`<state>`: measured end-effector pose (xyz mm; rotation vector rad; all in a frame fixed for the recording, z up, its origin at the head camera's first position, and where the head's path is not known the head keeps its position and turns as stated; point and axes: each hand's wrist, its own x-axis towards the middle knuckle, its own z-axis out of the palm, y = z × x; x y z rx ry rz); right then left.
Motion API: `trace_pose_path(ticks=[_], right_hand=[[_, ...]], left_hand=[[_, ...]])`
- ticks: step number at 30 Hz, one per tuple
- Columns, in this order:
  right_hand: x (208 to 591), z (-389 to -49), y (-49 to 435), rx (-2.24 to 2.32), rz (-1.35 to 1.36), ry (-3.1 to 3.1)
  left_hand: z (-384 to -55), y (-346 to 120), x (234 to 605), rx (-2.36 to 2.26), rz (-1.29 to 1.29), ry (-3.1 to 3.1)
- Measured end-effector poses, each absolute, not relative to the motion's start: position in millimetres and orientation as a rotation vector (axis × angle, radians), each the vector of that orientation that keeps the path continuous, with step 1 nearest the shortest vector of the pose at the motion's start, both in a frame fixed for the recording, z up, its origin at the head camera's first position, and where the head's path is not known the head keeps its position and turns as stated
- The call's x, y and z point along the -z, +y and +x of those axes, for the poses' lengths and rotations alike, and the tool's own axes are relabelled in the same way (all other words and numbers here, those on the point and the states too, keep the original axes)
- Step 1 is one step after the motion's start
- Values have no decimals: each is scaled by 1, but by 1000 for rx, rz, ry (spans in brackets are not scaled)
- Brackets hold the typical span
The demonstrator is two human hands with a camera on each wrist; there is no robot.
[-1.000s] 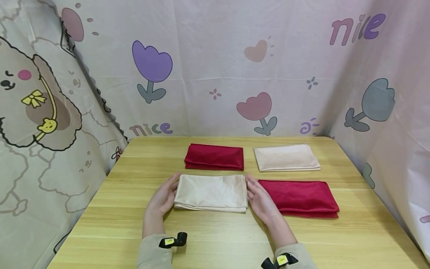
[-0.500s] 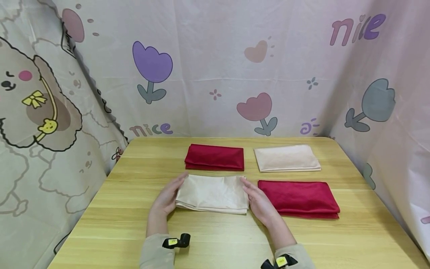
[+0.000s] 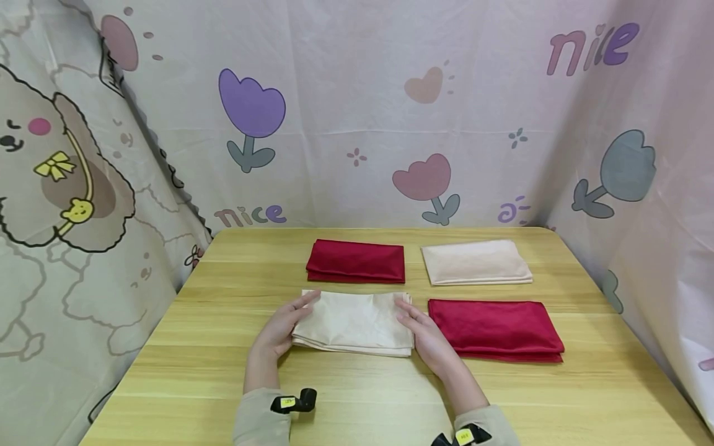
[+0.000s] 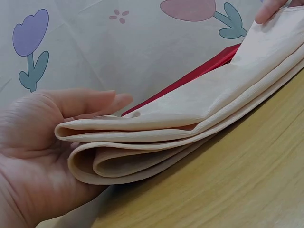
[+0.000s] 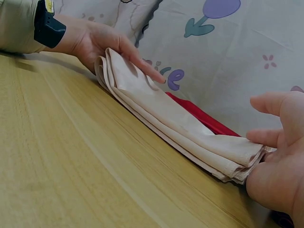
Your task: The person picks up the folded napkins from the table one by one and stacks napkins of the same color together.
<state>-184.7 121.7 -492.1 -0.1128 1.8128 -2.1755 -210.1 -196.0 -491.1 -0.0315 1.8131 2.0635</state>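
Observation:
A folded cream cloth (image 3: 351, 323) with a satin sheen lies near the middle of the table, between both hands. My left hand (image 3: 281, 327) grips its left end, with digits over the top and the rest of the hand around the edge. In the left wrist view, the loose folds of the cloth (image 4: 142, 130) bulge at that end, slightly raised from the wood. On the other side, my right hand (image 3: 431, 337) holds the right end, fingertips (image 5: 259, 137) on the top layer. The fingers under the cloth are hidden.
Behind the held cloth lies a folded red cloth (image 3: 356, 261), with a second folded cream cloth (image 3: 476, 262) to its right. Another folded red cloth (image 3: 495, 329) sits just right of my right hand. A patterned curtain (image 3: 334, 105) borders the wooden table (image 3: 357, 402).
Both hands have moved inward from beside the cream cloth's ends to over them, and now grip it. The cloth has shifted slightly right and toward me. The other cloths stay put.

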Motion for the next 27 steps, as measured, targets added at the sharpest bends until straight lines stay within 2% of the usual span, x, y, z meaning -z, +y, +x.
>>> trace_pose_path(ticks=[15, 27], right_hand=[[493, -186, 121, 2224, -86, 1776], [495, -184, 120, 2116, -88, 2085]], left_hand=[[-202, -201, 483, -1775, 51, 2248], [-209, -193, 491, -1594, -40, 2582]])
